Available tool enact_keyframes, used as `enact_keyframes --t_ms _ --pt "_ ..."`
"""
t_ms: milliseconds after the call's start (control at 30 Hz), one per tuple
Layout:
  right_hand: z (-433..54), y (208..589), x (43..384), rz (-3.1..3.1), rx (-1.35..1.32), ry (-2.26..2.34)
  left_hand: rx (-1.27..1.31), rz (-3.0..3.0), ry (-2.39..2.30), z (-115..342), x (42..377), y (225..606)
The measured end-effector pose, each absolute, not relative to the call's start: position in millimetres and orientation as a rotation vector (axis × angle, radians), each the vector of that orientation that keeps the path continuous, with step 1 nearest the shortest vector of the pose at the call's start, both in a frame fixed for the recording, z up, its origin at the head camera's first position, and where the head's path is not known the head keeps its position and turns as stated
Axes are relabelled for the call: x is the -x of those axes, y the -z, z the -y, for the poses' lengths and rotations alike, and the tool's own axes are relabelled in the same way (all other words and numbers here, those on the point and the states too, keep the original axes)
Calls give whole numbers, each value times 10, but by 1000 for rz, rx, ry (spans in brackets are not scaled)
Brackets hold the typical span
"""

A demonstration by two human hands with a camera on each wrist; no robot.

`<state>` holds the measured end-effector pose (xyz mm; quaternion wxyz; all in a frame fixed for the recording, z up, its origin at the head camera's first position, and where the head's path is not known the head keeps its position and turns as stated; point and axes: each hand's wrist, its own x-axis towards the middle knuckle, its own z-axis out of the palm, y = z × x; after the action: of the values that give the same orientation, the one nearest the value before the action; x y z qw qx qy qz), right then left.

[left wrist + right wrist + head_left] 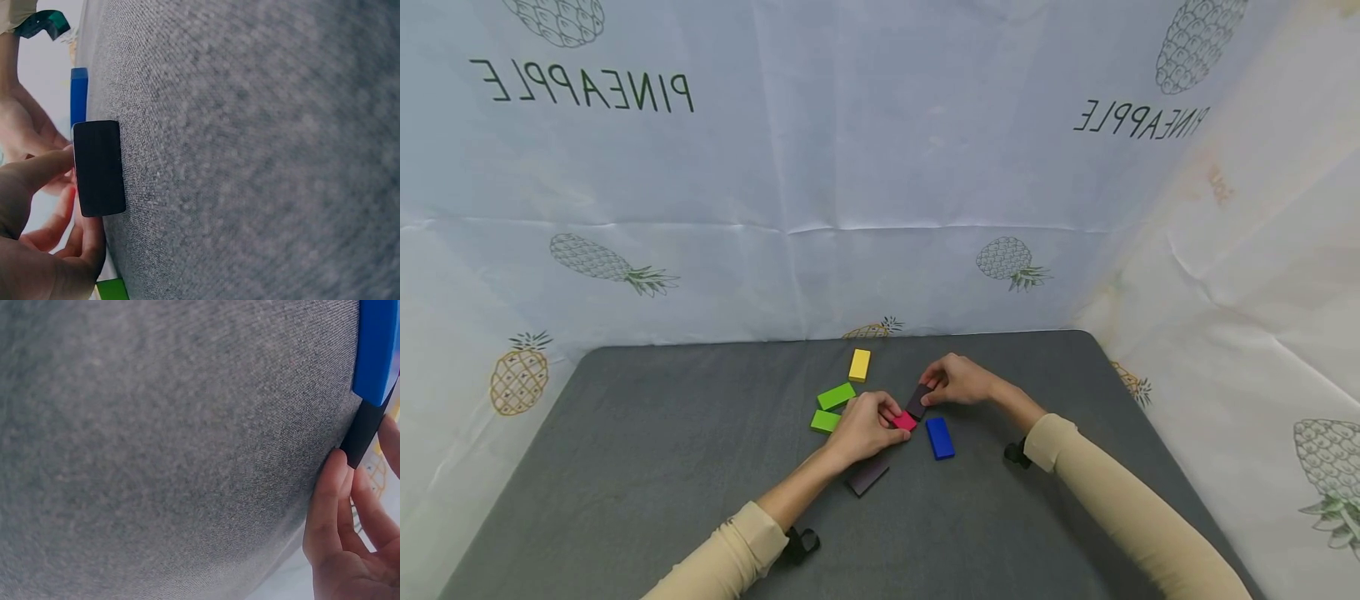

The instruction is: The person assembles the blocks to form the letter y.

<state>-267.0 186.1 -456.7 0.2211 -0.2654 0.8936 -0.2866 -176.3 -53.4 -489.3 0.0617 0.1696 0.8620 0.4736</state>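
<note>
My left hand (861, 425) holds a small pink-red block (905, 421) between thumb and fingers, low over the dark table. Across from it my right hand (962, 379) pinches a black block (917, 402) by its sides, its near end right at the red block. In the right wrist view the fingertips are at the end of this black block (364, 434). A second black block (867, 477) lies just below my left hand; in the left wrist view this dark block (100, 169) covers part of the fingers. A blue block (940, 438) lies to the right of the red one.
Two green blocks (837, 396) lie left of my left hand, the lower one partly behind it. Farther back is a yellow block (860, 365). The grey table (662, 450) ends at a hanging white cloth (820, 167) printed with pineapples.
</note>
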Motion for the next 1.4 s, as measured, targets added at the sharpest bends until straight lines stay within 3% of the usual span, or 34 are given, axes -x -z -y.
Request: enact_keyframes --t_ms 800,1400 --pt "-1991 4478 2543 -2529 762 864 -513 -2605 -1427 531 1770 4915" --pt "-2331 4645 2035 -2284 742 1149 -516 -2594 -1437 534 1759 4897"
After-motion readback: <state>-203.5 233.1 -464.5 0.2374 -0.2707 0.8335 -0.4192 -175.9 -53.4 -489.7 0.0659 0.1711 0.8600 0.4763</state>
